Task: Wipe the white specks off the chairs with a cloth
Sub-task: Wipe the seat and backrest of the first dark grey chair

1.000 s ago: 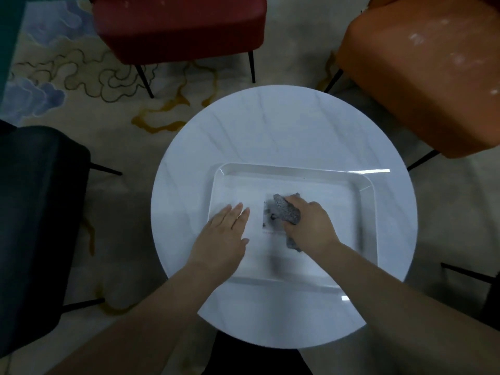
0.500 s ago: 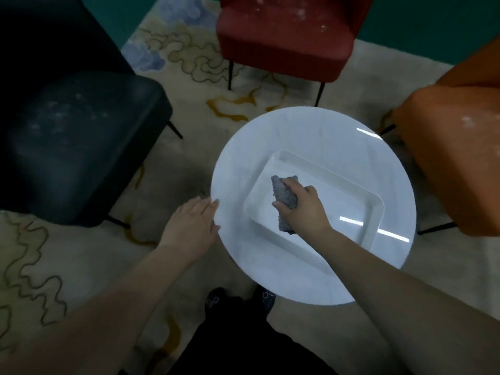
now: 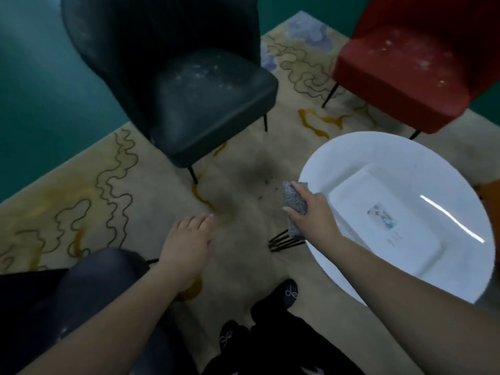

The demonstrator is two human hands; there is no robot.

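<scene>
While the right hand (image 3: pixel 313 212) is held out just past the left rim of the round white bench (image 3: pixel 338 158), a grey cloth (image 3: pixel 293 204) is gripped in it, the fingers (image 3: pixel 300 188) curled over the top of the cloth and the thumb pressed along its near side. The lower end of the cloth is seen hanging below the palm. The left hand (image 3: pixel 186 247) is held lower in the centre of the frame, palm down over the rug (image 3: pixel 243 163), its fingers loosely together and nearly straight, with nothing held.

A dark chair (image 3: pixel 205 104) is seen in the upper middle, its seat dusted with white specks (image 3: pixel 200 73); a red chair (image 3: pixel 405 74) in the upper right carries more specks and is cut off by the frame edge. An orange shape at the right edge is mostly hidden. A white tray (image 3: pixel 351 190) lies on the bench; a small mark in it is too blurred to make out. Another dark seat (image 3: pixel 89 282) at the lower left is partly covered by the left forearm. The whole picture is softened by blur.

Open rug lies between the cloth and the front edge of the dark chair's seat. Thin dark legs (image 3: pixel 284 240) show under the bench rim just below the right hand.
</scene>
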